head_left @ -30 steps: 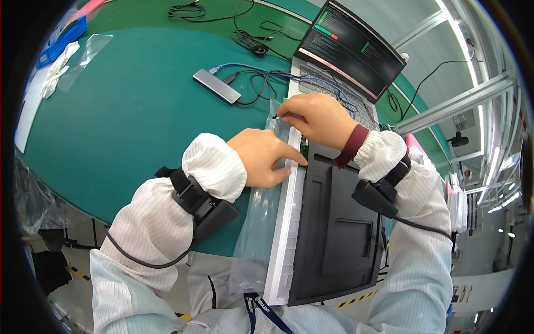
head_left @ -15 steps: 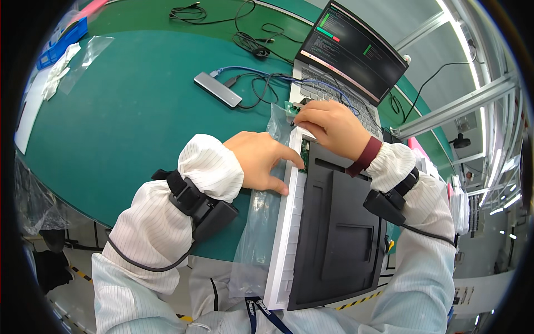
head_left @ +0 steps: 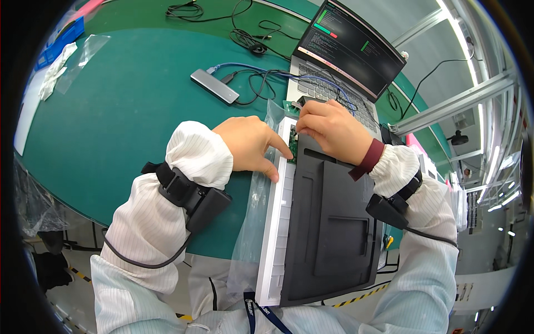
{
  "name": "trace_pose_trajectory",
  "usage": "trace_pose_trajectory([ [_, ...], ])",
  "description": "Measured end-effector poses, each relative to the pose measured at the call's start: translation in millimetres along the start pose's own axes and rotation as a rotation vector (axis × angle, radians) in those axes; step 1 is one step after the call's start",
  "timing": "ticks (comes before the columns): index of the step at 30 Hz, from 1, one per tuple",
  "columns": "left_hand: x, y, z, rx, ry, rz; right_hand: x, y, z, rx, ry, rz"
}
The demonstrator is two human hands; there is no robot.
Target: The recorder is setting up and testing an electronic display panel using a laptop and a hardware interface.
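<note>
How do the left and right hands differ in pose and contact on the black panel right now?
The left hand lies fairly flat, fingers stretched onto the white frame edge beside the black panel; the right hand is curled, its fingertips pinched at the panel's top end near a small green circuit board. The left rests over a clear plastic bag; the right lies over the panel itself. Both are bare, with white sleeves and black wrist units.

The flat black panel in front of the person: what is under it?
Under the flat black panel a white foam tray shows at its left edge, over a clear plastic bag. The rest beneath is covered.
</note>
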State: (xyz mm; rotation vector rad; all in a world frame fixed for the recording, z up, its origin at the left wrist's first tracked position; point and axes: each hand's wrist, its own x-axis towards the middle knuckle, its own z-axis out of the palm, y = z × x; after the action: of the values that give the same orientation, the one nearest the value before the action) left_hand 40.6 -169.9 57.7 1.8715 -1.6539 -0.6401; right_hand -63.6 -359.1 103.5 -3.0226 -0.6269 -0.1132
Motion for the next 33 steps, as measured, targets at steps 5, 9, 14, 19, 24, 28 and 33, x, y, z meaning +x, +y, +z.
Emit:
trace_pose_trajectory([
  [5, 1.0, -13.1, -0.6, -0.273, 0.079, 0.026, 2.9, -6.4, -5.0, -0.030, -0.082, -0.025],
  [9, 3.8, -21.4, -3.4, -0.395, 0.432, 0.010, 2.9, -6.4, -3.0, -0.119, -0.103, -0.037],
  [14, 4.4, -29.7, -0.6, -0.315, 0.618, 0.001, 5.4, -6.8, -1.4, -0.105, -0.085, -0.065],
  [19, 5.9, -29.4, 0.2, -0.276, 0.616, 0.005, 5.6, -5.4, -1.1, -0.131, -0.087, -0.072],
  [24, 5.0, -29.3, -0.4, -0.220, 0.588, -0.028, 7.9, -7.6, -3.5, -0.169, -0.195, -0.014],
  [28, 8.6, -31.6, 3.6, -0.168, 0.622, 0.037, 6.5, -6.4, -3.7, -0.184, -0.202, -0.028],
  [33, 7.8, -31.9, 4.6, -0.167, 0.617, 0.016, 8.1, -7.3, -3.2, -0.195, -0.196, -0.047],
])
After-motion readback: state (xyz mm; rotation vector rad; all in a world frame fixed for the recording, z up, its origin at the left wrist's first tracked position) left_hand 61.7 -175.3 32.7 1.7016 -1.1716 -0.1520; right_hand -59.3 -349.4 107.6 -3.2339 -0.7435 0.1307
